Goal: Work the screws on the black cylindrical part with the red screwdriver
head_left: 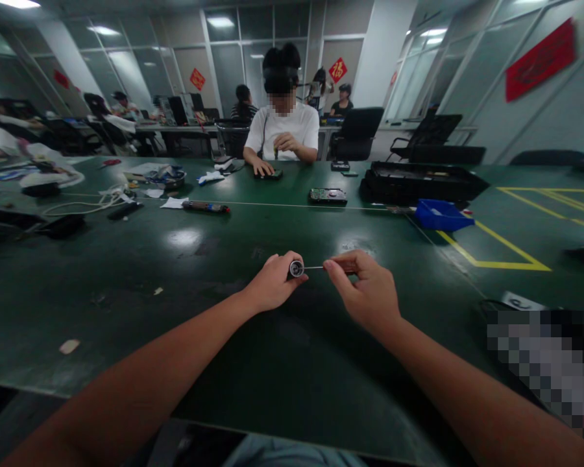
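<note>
One left hand (275, 283) gripping one dark cylindrical part (296, 268), one right hand (370, 288) pinching one thin-shafted tool (315, 268)

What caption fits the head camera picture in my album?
Left hand holds a small round part; right hand points a thin-shafted tool at it.

Foreground: long dark-green glossy table (126, 259), marked at right with yellow tape lines (511, 264).
Rear: dark grey-framed glass panels (288, 26); bright light patches (220, 22) are seen on them.
Decor: red diamond-shaped paper signs (338, 69) are hung at the rear; a red rectangular banner (540, 61) is hung on the pale right-hand wall (579, 123).
Right of centre: thick white pillar (389, 39).
Seating: black-backed office chairs (365, 126), parked beyond the table.
Overhead: white ceiling light (19, 3), top left.
</note>
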A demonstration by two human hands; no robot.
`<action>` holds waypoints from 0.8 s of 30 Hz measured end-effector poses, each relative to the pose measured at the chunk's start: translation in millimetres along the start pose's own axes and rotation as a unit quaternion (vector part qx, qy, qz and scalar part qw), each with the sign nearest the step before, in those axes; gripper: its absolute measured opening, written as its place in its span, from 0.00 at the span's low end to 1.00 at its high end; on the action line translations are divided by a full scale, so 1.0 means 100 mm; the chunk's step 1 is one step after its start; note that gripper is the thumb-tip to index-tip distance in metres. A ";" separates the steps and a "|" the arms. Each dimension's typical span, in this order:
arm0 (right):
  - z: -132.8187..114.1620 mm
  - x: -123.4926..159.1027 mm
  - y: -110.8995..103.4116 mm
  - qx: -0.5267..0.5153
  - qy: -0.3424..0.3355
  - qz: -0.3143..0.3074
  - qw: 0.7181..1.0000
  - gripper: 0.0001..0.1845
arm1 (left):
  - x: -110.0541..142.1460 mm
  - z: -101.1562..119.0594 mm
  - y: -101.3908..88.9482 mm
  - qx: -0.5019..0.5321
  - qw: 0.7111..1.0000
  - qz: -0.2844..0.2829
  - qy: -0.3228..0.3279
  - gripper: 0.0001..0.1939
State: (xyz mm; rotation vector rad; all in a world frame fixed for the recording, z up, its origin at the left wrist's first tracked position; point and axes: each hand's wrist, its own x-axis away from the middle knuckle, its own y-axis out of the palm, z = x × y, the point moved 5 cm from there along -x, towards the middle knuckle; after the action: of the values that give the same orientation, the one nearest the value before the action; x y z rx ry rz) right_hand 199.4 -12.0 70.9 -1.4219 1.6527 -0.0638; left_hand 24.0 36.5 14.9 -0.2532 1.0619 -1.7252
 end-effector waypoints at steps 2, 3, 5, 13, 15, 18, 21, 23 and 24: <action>-0.03 0.01 0.03 -0.028 -0.022 -0.040 0.999 0.08 | 0.00 0.00 -0.01 0.000 1.000 0.001 -0.004 0.09; -0.05 0.02 0.04 -0.037 -0.033 -0.057 0.997 0.08 | 0.00 0.00 -0.01 -0.001 1.000 0.000 -0.006 0.09; -0.06 0.03 0.05 -0.041 -0.044 -0.077 0.995 0.08 | 0.00 0.00 -0.01 -0.005 1.000 0.000 -0.008 0.09; 0.21 0.01 0.13 -0.250 0.111 0.004 0.962 0.11 | 0.00 0.05 -0.06 -0.026 0.999 0.021 0.004 0.08; 0.29 -0.01 0.18 -0.314 0.148 0.021 0.938 0.11 | 0.00 0.08 -0.07 -0.038 0.999 0.021 0.016 0.08; 0.43 -0.04 0.25 -0.409 0.231 0.034 0.882 0.12 | -0.01 0.11 -0.07 -0.060 0.997 0.028 0.043 0.07; 0.53 -0.05 0.28 -0.435 0.285 0.026 0.854 0.13 | -0.02 0.09 -0.07 -0.069 0.996 0.032 0.035 0.07; 0.55 -0.06 0.24 -0.411 0.264 0.054 0.871 0.13 | -0.03 0.05 -0.07 -0.059 0.998 0.027 0.014 0.07; 0.54 -0.06 0.22 -0.396 0.245 0.065 0.883 0.12 | -0.03 0.04 -0.06 -0.053 0.998 0.023 0.008 0.08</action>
State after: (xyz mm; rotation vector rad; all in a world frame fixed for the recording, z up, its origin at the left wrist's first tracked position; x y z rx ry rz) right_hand 217.5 27.1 31.5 -1.9999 2.3454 0.4100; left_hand 23.8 37.2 22.4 -0.2805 1.1631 -1.6356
